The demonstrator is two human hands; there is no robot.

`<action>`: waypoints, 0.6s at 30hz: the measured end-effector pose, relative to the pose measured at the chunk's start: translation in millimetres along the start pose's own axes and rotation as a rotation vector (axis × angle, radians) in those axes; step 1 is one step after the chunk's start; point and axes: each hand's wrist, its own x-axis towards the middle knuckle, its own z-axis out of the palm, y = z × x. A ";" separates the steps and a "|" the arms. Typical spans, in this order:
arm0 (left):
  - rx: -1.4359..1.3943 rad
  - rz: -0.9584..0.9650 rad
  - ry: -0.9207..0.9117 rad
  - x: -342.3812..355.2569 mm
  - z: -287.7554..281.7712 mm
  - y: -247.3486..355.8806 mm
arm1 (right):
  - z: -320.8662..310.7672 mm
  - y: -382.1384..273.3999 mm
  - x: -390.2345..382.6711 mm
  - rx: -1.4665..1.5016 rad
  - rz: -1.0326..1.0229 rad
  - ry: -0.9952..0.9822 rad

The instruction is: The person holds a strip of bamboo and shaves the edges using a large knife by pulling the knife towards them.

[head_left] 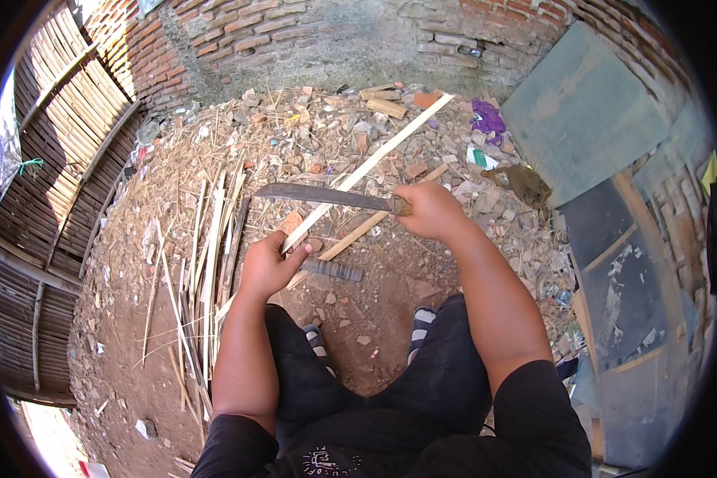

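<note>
Basically, both hands are loaded. Left hand (269, 267) pinches a pale wood strip (382, 155) close to its near end, between thumb and bent fingers; the strip angles away to the right over littered ground (350, 362). Right hand (432, 211) has its fingers wrapped round the handle (403, 207) of a long knife (303, 192). Knife crosses the strip just past the left hand, tip pointing left. Can't tell from this angle whether metal touches wood, or which way the edge faces.

Main risk: knife skidding down the strip into the left fingers, since the crossing is near them. Likely causes: bad edge angle, a knot, too much push. Second: strip twisting, as only one end is gripped and the far end looks unsupported. Third: overshoot toward the legs (458, 338) and striped footwear (317, 344) if the wood gives suddenly. Splinters at the pinch too.

Nearby: heap of sticks (211, 263) left of the left hand; dark ridged block (338, 271) and loose slat (354, 237) on the ground between the hands.
</note>
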 end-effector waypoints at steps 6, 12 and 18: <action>-0.030 0.035 0.000 1.3 1.5 -8.9 | 11.1 -20.3 -0.7 -0.071 -0.092 -0.096; 0.061 0.048 0.038 0.0 -5.0 0.1 | -4.3 22.6 0.3 0.063 0.123 0.052; 0.082 0.013 0.006 2.2 -0.2 2.0 | -1.5 16.4 1.4 0.114 0.108 0.057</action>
